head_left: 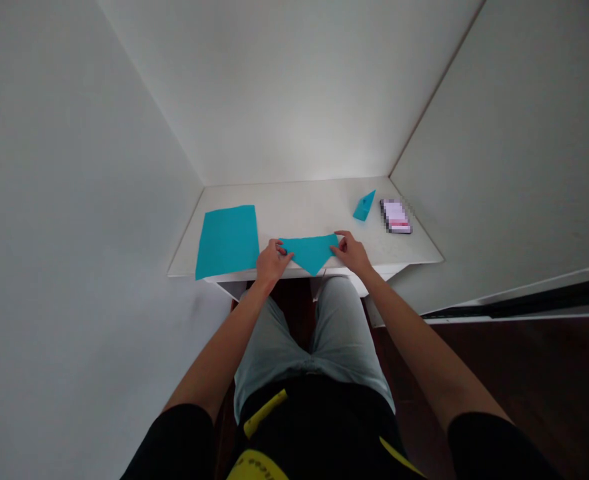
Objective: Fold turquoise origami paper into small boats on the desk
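A folded sheet of turquoise paper [310,251] lies at the front of the white table, its pointed end toward me and its long straight edge at the far side. My left hand [273,260] pinches its left corner between thumb and fingers. At the opposite corner, my right hand [350,252] grips the paper the same way, thumb below and index finger along the upper edge. The point of the paper reaches the table's front edge.
Left of my hands is a flat turquoise sheet [228,241], slightly over the front edge. A small folded paper piece [364,205] stands at the back right, beside a phone [395,217]. Walls enclose the white table [294,200] on three sides.
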Tool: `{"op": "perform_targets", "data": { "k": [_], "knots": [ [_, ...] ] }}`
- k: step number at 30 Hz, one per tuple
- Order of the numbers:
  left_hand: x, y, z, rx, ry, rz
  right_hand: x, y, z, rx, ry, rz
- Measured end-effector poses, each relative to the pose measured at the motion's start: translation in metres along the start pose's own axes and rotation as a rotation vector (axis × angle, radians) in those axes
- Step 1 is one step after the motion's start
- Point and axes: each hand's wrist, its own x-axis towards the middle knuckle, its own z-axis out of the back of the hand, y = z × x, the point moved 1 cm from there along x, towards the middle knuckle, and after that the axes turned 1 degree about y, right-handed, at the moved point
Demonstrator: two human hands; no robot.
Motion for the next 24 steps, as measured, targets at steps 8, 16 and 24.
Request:
{"op": "perform_targets", "data": {
  "k": [8,16,24],
  "knots": [
    [0.004,0.008,0.001,0.033,0.044,-0.174,0.003,-0.007,-0.002,0.23,0.042,0.012],
    [0.022,0.019,0.0,0.052,0.099,-0.226,0.005,-0.006,0.006,0.162,0.121,0.044],
    [0.021,0.019,0.0,0.115,0.126,-0.267,0.027,-0.001,-0.004,0.006,0.135,0.071]
  ]
}}
